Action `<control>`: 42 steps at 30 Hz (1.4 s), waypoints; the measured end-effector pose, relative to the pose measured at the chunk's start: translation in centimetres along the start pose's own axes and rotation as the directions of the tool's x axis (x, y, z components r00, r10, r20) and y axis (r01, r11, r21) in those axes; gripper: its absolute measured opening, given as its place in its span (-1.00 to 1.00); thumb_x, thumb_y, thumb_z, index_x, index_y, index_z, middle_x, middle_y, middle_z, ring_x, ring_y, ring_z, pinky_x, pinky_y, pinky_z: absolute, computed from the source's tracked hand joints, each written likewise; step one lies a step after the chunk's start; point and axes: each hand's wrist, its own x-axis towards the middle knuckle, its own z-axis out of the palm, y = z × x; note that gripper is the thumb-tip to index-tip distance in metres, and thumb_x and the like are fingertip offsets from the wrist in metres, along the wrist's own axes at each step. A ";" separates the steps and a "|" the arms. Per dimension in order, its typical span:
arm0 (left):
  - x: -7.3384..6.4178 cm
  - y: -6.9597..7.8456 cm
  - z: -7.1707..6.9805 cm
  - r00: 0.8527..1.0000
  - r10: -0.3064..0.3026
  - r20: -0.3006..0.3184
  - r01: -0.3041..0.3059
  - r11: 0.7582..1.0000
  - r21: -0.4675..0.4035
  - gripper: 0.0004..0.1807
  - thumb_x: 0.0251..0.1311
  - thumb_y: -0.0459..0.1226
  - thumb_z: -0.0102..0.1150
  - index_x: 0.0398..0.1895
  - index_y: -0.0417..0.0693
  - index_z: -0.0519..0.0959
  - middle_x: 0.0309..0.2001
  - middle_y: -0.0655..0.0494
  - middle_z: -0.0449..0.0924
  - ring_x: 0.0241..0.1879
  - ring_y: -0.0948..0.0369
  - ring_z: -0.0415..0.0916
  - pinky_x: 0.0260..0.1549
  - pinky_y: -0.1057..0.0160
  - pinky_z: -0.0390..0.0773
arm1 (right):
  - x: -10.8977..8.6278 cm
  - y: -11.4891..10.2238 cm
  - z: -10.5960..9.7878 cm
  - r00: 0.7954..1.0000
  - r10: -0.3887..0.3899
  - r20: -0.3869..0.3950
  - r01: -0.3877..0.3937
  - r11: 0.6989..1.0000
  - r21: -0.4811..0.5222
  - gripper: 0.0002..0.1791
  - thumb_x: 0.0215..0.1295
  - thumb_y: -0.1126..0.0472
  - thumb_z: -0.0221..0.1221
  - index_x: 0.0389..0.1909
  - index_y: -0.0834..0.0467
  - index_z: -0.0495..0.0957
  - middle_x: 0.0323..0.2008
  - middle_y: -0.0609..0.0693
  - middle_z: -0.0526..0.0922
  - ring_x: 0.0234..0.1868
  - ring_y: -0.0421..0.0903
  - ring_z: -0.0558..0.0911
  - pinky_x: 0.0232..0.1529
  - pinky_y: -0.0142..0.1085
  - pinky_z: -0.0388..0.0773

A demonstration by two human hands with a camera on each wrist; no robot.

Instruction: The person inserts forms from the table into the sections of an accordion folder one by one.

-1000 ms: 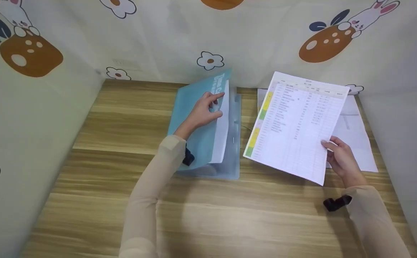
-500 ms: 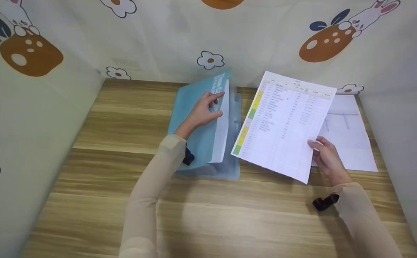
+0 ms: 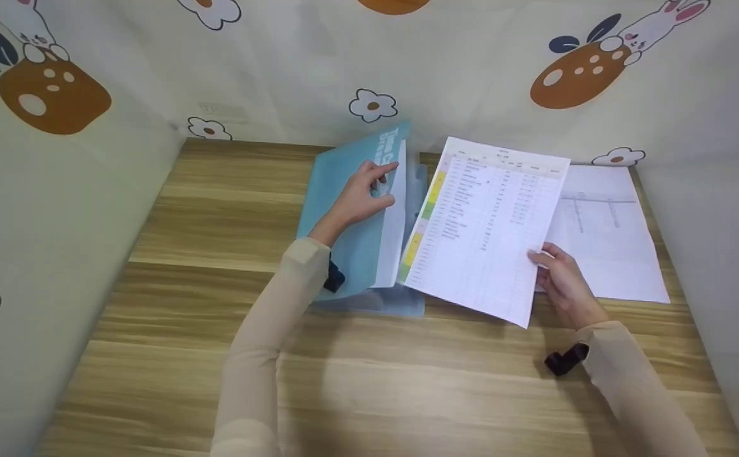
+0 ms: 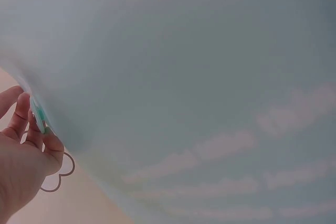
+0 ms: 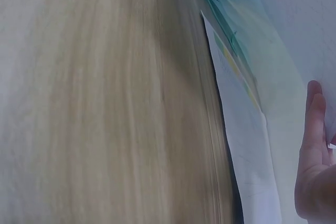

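A teal plastic folder (image 3: 344, 171) stands half open at the middle of the table, its front cover and a white page (image 3: 390, 254) lifted. My left hand (image 3: 360, 197) lies over the cover, holding up its free edge; in the left wrist view the fingers (image 4: 50, 148) of that hand pinch the edge. In my right hand (image 3: 566, 282) is a printed sheet of paper (image 3: 490, 254), pinched at its lower right edge with the thumb on top. The sheet is tilted, and its colour-striped left edge reaches the folder's opening, overlapping the lower leaves.
Another printed sheet (image 3: 604, 254) lies on the wooden table (image 3: 420, 387) at the right, partly hidden by the held sheet. A patterned cloth (image 3: 280, 70) stands behind the table and along both sides.
My right hand has carried the printed sheet leftward, up to the folder's opening, uncovering more of the sheet lying behind it. The left hand and lifted cover have stayed in place.
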 end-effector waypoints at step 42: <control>-0.1 0.1 -0.1 0.999 -0.033 0.006 0.033 0.999 -0.002 -0.33 -0.09 -0.19 0.12 0.23 0.14 0.28 -0.20 0.17 0.26 -0.25 0.25 0.22 -0.37 0.38 0.34 | 1.0 1.3 2.8 0.998 -0.034 0.059 0.041 0.992 -0.123 -0.83 0.22 0.38 -0.02 -0.17 0.26 0.29 -0.41 0.00 0.57 -0.39 -0.15 0.58 -0.40 -0.35 0.47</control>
